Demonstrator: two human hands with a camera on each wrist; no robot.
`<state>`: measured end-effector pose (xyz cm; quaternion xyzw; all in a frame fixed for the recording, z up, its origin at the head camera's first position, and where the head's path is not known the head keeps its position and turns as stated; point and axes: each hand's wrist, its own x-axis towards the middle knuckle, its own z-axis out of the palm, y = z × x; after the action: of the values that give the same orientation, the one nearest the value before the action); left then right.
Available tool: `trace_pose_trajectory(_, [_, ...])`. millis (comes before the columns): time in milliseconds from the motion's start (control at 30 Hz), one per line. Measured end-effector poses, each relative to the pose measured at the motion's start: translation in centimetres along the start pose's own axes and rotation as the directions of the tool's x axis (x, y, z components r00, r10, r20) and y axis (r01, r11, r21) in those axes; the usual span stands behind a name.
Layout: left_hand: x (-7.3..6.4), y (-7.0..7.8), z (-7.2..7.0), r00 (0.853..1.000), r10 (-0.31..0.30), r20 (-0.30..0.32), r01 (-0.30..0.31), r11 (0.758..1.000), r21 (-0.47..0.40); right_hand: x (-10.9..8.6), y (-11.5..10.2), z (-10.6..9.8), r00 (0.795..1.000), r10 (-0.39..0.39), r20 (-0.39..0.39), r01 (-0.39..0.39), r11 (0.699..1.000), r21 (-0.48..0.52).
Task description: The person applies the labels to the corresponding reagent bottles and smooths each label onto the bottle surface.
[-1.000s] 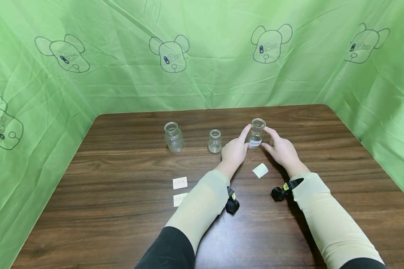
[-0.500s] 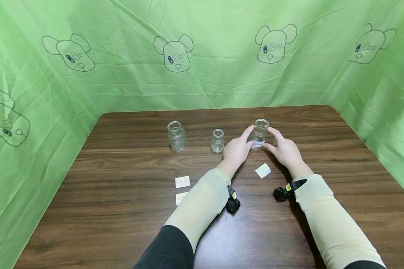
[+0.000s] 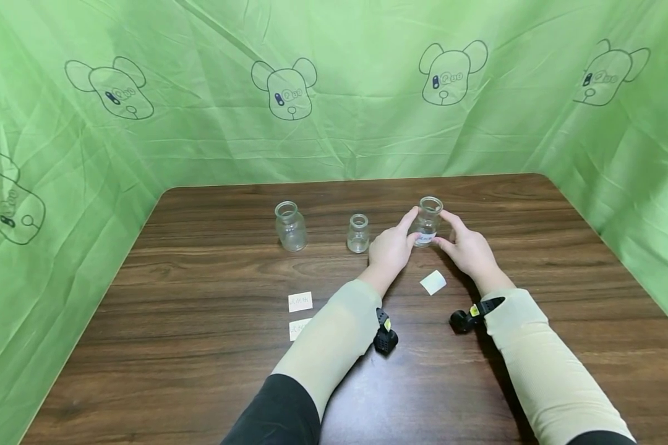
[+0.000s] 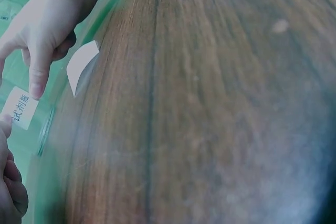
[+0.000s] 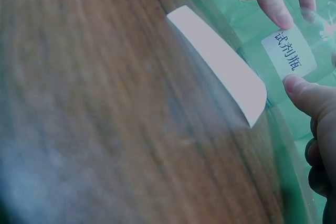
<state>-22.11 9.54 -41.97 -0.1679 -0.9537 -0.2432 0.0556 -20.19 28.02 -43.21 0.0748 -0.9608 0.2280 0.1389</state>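
Note:
A clear glass reagent bottle (image 3: 430, 216) with a handwritten white label (image 5: 289, 52) on its lower front stands upright at the right rear of the table. My left hand (image 3: 389, 249) and right hand (image 3: 470, 250) hold it from both sides. Each index finger lies along the upper side of the bottle. In the right wrist view, my right thumb (image 5: 298, 88) presses one end of the label, and a finger of the left hand touches the other end. A curled piece of white paper (image 3: 433, 282) lies on the table in front of the bottle.
A small glass bottle (image 3: 359, 233) stands close to the left hand, and a larger one (image 3: 291, 227) farther left. Two written labels lie nearer, one (image 3: 300, 301) in full view and the lower one (image 3: 297, 329) partly under my left forearm. Green cloth (image 3: 367, 148) surrounds the table (image 3: 172, 321).
The head view shifts slightly. Both hands stay at the labelled bottle, and the thumbs keep to its lower front near the label. The other bottles and papers stay in place.

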Motion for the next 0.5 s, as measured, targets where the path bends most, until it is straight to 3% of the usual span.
trace_pose_trajectory(267, [-0.15, -0.29, -0.05, 1.0, 0.012, -0.012, -0.012, 1.0, 0.012, -0.07, -0.11, 0.26, 1.0, 0.006, 0.005, -0.007, 1.0, 0.025])
trace_pose_trajectory(500, [-0.45, -0.66, 0.05, 0.999, 0.031, -0.014, -0.032, 0.997, -0.068, -0.44, 0.15, 0.18, 0.998, -0.014, -0.055, 0.023, 0.985, 0.169])
